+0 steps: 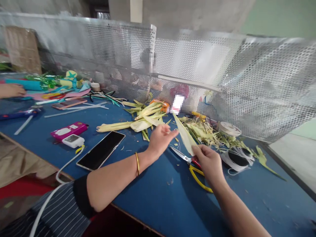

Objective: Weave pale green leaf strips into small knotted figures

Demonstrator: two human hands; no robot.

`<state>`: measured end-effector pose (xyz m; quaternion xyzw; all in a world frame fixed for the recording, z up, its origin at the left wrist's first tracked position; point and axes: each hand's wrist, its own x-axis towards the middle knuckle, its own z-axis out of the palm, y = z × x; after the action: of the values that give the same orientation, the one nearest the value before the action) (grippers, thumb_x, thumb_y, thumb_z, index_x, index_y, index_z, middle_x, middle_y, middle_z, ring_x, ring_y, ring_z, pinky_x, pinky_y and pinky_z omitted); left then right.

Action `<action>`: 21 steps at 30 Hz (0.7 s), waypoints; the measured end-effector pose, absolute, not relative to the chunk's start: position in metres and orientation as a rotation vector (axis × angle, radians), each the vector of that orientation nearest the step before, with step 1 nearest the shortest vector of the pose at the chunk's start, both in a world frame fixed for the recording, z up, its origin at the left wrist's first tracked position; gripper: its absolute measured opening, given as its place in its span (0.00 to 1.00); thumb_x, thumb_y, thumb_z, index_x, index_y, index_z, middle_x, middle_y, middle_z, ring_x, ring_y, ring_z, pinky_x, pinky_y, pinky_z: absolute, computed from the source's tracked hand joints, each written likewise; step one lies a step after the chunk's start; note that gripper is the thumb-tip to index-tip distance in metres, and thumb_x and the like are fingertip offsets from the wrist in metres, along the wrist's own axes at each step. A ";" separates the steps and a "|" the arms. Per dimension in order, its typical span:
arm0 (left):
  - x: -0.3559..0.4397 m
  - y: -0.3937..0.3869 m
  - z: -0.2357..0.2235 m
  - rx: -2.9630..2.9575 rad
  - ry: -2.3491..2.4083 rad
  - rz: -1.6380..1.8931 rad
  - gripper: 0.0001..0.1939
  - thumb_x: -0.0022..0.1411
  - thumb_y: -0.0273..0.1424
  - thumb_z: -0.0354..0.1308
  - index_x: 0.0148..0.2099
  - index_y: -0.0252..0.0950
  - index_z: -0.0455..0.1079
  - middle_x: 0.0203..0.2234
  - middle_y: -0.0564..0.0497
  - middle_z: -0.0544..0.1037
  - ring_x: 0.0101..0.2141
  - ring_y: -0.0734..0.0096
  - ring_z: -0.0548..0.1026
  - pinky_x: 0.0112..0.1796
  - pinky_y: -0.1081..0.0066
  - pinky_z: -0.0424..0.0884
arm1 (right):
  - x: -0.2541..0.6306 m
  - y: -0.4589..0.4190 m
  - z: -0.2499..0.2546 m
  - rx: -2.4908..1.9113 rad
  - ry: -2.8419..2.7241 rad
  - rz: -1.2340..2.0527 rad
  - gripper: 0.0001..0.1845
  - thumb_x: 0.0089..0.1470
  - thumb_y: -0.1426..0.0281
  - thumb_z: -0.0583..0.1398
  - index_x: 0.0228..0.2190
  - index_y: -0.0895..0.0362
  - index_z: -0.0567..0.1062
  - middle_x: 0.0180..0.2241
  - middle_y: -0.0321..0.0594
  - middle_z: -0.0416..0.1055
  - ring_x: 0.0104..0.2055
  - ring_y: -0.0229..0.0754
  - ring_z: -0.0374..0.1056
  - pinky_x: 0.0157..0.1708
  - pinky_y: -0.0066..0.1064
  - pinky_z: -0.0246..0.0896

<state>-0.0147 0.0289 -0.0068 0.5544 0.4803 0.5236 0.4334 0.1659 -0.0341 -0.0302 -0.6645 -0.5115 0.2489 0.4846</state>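
Observation:
My right hand [208, 161] pinches the lower end of a pale corn husk strip [184, 133], which points up and away to the left. Across from it, my left hand [159, 140] hovers with loosely curled fingers and the thumb held apart; I see nothing in it. Scissors with yellow and red handles [197, 177] lie on the blue table [158, 194], partly behind my right hand, blades parted slightly. Beyond my left hand is a pile of corn husks [140, 121]. Shredded husk pieces [204, 131] are heaped behind my right hand.
A dark phone [101, 150], a magenta device [69, 130] and a white cabled device [73, 141] lie left. White thread on a black spool [238, 158] and a tape roll [229, 129] sit right. Perforated metal sheeting [197, 62] stands behind. Another person's hand [12, 90] is far left.

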 end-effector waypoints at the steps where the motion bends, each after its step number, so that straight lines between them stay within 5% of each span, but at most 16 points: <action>1: -0.010 0.024 -0.010 1.327 1.098 1.072 0.17 0.55 0.39 0.66 0.42 0.34 0.72 0.34 0.46 0.78 0.34 0.67 0.76 0.35 0.71 0.68 | 0.160 -0.035 -0.032 -1.614 -1.259 0.611 0.19 0.53 0.53 0.59 0.25 0.56 0.74 0.17 0.35 0.70 0.20 0.38 0.63 0.23 0.28 0.56; 3: -0.002 0.016 -0.017 1.269 0.999 0.809 0.12 0.56 0.38 0.65 0.35 0.33 0.74 0.28 0.48 0.78 0.28 0.70 0.74 0.29 0.73 0.65 | 0.150 -0.038 -0.035 -1.623 -1.321 0.596 0.19 0.55 0.53 0.58 0.26 0.56 0.74 0.17 0.35 0.71 0.21 0.39 0.64 0.24 0.28 0.56; 9: -0.001 0.018 -0.023 1.315 1.049 0.922 0.08 0.57 0.29 0.61 0.25 0.34 0.73 0.20 0.53 0.75 0.23 0.73 0.70 0.28 0.73 0.65 | 0.146 -0.042 -0.034 -1.601 -1.494 0.625 0.21 0.59 0.55 0.56 0.21 0.54 0.70 0.19 0.34 0.72 0.22 0.38 0.66 0.26 0.28 0.58; 15: -0.010 0.026 -0.018 1.591 1.249 0.873 0.14 0.56 0.31 0.60 0.20 0.36 0.68 0.15 0.54 0.71 0.20 0.74 0.68 0.26 0.72 0.60 | 0.174 -0.031 -0.030 -1.588 -1.097 0.536 0.20 0.54 0.53 0.60 0.22 0.55 0.72 0.12 0.28 0.58 0.17 0.36 0.57 0.24 0.30 0.57; 18: -0.012 0.024 -0.018 1.745 1.275 0.815 0.15 0.55 0.32 0.59 0.18 0.37 0.64 0.15 0.55 0.69 0.20 0.74 0.66 0.25 0.72 0.57 | 0.176 -0.027 -0.030 -1.503 -1.147 0.526 0.18 0.45 0.55 0.66 0.32 0.57 0.77 0.27 0.38 0.75 0.30 0.42 0.70 0.33 0.32 0.64; 21: -0.012 0.022 -0.018 1.902 1.242 0.777 0.16 0.54 0.33 0.59 0.18 0.37 0.62 0.14 0.56 0.65 0.20 0.75 0.63 0.23 0.72 0.53 | 0.166 -0.029 -0.033 -1.430 -1.273 0.749 0.26 0.42 0.55 0.68 0.39 0.58 0.76 0.35 0.43 0.78 0.36 0.45 0.72 0.35 0.33 0.66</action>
<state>-0.0116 0.0222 -0.0180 0.7386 0.4821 0.3016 0.3621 0.1661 -0.0286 -0.0329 -0.5956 -0.5304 0.3120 0.5164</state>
